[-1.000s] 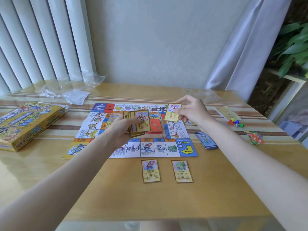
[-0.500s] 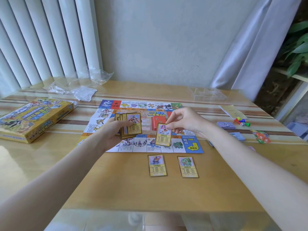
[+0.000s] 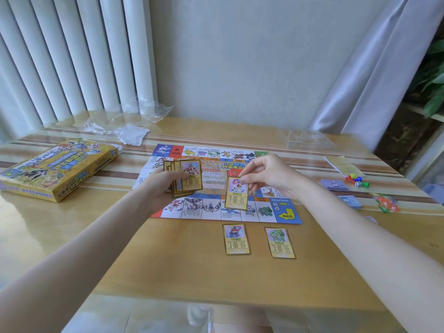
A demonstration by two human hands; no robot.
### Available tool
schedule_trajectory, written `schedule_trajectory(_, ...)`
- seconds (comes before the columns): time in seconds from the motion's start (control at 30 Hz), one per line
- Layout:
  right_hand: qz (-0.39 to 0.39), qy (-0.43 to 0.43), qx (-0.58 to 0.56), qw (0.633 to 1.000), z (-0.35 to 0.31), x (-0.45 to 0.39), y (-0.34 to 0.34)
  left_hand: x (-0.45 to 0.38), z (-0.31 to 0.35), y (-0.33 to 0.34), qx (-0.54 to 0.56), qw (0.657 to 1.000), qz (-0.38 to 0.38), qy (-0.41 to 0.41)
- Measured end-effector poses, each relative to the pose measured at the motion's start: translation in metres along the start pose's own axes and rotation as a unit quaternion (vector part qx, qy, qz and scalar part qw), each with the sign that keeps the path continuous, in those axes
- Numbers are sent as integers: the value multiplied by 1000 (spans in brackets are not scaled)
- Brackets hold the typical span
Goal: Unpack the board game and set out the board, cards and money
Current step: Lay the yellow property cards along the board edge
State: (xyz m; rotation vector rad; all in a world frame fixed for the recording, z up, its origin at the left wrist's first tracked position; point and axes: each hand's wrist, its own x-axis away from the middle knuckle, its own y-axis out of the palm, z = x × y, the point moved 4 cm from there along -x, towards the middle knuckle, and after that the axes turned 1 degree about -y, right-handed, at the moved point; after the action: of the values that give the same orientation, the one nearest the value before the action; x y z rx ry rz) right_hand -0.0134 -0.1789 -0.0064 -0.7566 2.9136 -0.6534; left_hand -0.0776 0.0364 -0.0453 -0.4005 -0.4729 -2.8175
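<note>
- The left hand [image 3: 160, 188] grips a fanned stack of yellow-bordered picture cards [image 3: 186, 177] above the left part of the colourful paper game board [image 3: 287, 213], which lies flat mid-counter.
- The right hand [image 3: 269, 175] pinches one single yellow card [image 3: 236, 193] by its top edge, over the board's near row.
- Two more yellow cards lie face up on the wooden counter [image 3: 168, 260] just near of the board: one with a blue figure [image 3: 236, 239], one with a green figure [image 3: 279, 242].
- The yellow game box [image 3: 57, 168] sits far left.
- Two blue paper stacks [image 3: 334, 185] lie right.
</note>
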Motion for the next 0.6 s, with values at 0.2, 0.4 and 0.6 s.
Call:
schedule_trajectory(0.2, -32, 15, 28, 999, -7, -12, 26, -2, 12, -18, 27, 997, 56, 36)
schedule_trajectory(0.4, -131, 40, 44, 990, -11, -22, 64, -4, 16, -38, 14, 997, 76, 31)
schedule_trajectory(0.6, -198, 25, 97, 975, -13, -29, 102, -2, 12, -61, 5, 996, 91, 8)
